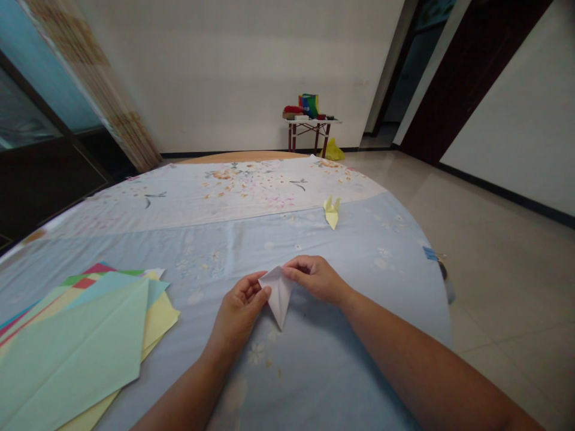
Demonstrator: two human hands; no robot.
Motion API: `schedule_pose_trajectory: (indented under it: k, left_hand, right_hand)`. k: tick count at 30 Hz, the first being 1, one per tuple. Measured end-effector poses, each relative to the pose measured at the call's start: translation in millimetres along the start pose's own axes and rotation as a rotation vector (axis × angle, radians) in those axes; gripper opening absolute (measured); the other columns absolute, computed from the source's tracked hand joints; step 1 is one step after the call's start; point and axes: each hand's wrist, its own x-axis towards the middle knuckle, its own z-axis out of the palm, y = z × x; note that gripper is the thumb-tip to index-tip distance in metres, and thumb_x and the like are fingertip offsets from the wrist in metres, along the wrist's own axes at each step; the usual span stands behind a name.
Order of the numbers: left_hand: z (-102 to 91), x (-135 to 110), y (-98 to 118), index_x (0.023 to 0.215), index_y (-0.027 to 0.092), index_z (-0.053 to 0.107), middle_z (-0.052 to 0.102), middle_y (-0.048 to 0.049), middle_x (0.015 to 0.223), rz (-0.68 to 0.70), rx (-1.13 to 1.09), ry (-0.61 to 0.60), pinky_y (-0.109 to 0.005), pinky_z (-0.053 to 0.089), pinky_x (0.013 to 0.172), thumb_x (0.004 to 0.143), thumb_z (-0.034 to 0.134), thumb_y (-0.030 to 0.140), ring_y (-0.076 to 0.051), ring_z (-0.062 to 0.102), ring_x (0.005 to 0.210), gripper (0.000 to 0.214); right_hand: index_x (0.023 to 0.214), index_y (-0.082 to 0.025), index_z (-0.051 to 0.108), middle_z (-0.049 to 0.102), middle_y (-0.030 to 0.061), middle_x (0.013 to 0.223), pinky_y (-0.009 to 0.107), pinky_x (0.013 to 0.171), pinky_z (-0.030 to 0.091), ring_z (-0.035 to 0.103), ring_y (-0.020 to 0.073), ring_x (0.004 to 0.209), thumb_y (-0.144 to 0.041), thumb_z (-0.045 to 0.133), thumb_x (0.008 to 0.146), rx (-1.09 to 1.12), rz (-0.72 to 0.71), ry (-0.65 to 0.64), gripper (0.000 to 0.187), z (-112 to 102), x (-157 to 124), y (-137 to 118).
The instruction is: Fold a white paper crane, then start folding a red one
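Note:
Between my two hands is a folded piece of white paper [280,299], kite-shaped, its sharp point toward me. A crease runs down its middle. My left hand [242,305] pinches its left edge between thumb and fingers. My right hand [317,278] has closed on the upper right corner, thumb and index finger together there. Farther off to the right, a folded pale yellow paper figure [332,213] with upright points sits on the cloth, apart from both hands.
A stack of coloured paper sheets [90,335] lies at the left, pale green on top. A floral tablecloth [368,257] covers the round table, with a blue clip [430,253] at its right edge. A small side table [313,122] bearing items stands by the wall.

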Motion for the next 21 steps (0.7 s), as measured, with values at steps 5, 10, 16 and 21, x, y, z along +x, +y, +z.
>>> schedule_pose_trajectory:
  k: [5, 10, 16, 21]
  left_hand:
    - [5.2, -2, 3, 0.102, 0.016, 0.053, 0.068, -0.0050, 0.089, 0.039, 0.058, -0.019, -0.025, 0.047, 0.068, 0.070, 0.062, 0.034, -0.016, 0.063, 0.076, 0.039]
    - [10.3, -5, 6, 0.106, 0.017, 0.045, 0.066, -0.0043, 0.089, 0.021, 0.105, 0.001, -0.027, 0.047, 0.065, 0.071, 0.061, 0.037, -0.018, 0.063, 0.077, 0.044]
    - [8.9, -4, -2, 0.112, 0.019, 0.040, 0.064, -0.0030, 0.091, 0.071, 0.117, -0.017, -0.028, 0.047, 0.070, 0.067, 0.067, 0.035, -0.017, 0.062, 0.080, 0.054]
    - [9.8, -8, 3, 0.106, 0.018, 0.046, 0.065, -0.0006, 0.083, 0.075, 0.157, -0.017, -0.025, 0.045, 0.065, 0.071, 0.062, 0.037, -0.016, 0.060, 0.075, 0.043]
  right_hand:
    - [0.080, -0.011, 0.065, 0.061, 0.0009, 0.067, 0.020, 0.056, 0.038, 0.050, 0.0089, 0.058, -0.039, 0.057, 0.077, 0.059, 0.027, -0.004, 0.030, 4, 0, 0]
    - [0.080, -0.011, 0.064, 0.058, -0.0006, 0.065, 0.020, 0.056, 0.037, 0.048, 0.0081, 0.058, -0.039, 0.058, 0.077, 0.081, 0.016, -0.042, 0.029, 11, -2, -6]
    - [0.077, -0.011, 0.062, 0.055, -0.0014, 0.062, 0.020, 0.055, 0.037, 0.046, 0.0075, 0.055, -0.041, 0.059, 0.076, 0.125, 0.024, -0.039, 0.030, 12, -2, -7]
    - [0.076, -0.012, 0.061, 0.055, -0.0015, 0.062, 0.020, 0.053, 0.037, 0.046, 0.0071, 0.053, -0.043, 0.058, 0.075, 0.156, 0.040, -0.037, 0.032, 11, -2, -6]
